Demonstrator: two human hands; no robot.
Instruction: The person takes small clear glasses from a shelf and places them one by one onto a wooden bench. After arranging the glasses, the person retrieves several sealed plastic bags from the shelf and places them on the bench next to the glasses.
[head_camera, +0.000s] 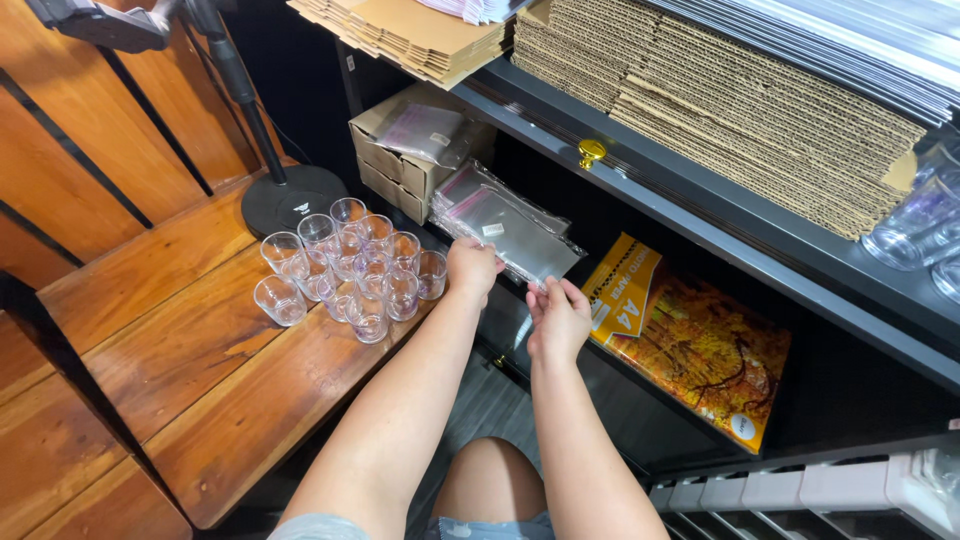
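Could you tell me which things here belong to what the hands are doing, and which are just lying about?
In hand:
left hand
right hand
stack of clear plastic bags

Lying about:
clear cups
cardboard boxes
paper ream
flattened cardboard
lamp base

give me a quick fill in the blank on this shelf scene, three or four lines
1. Both hands, left hand and right hand, reach to a stack of clear plastic ____ on the shelf.
2. The clear cups stand grouped on the ____ tabletop.
3. The round black stand base sits ____ the cups.
4. The paper pack with an autumn tree picture lies to the ____ of the hands.

Missing words: bags; wooden; behind; right
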